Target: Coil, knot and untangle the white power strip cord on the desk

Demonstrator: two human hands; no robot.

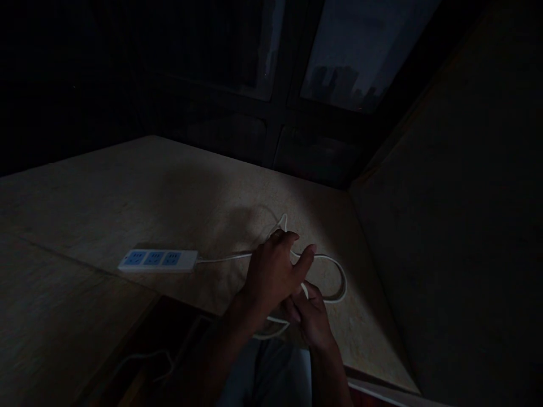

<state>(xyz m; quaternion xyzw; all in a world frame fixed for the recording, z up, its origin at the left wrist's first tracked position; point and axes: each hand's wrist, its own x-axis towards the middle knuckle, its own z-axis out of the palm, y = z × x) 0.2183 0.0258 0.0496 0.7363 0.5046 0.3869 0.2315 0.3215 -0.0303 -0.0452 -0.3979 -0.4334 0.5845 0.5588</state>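
Observation:
A white power strip (158, 260) with blue sockets lies on a pale table (106, 203). Its white cord (335, 277) runs right from the strip and curls into loops beside my hands. My left hand (274, 274) is curled over the cord, fingers bent round a loop. My right hand (311, 316) sits just below it, near the table's front edge, pinching the cord between its fingers. The room is very dark and only the patch around the hands is lit.
A dark window (360, 51) stands behind the table's far edge. A wall or panel (458, 226) rises at the right. More white cord (148, 359) hangs below the table's front edge at the lower left.

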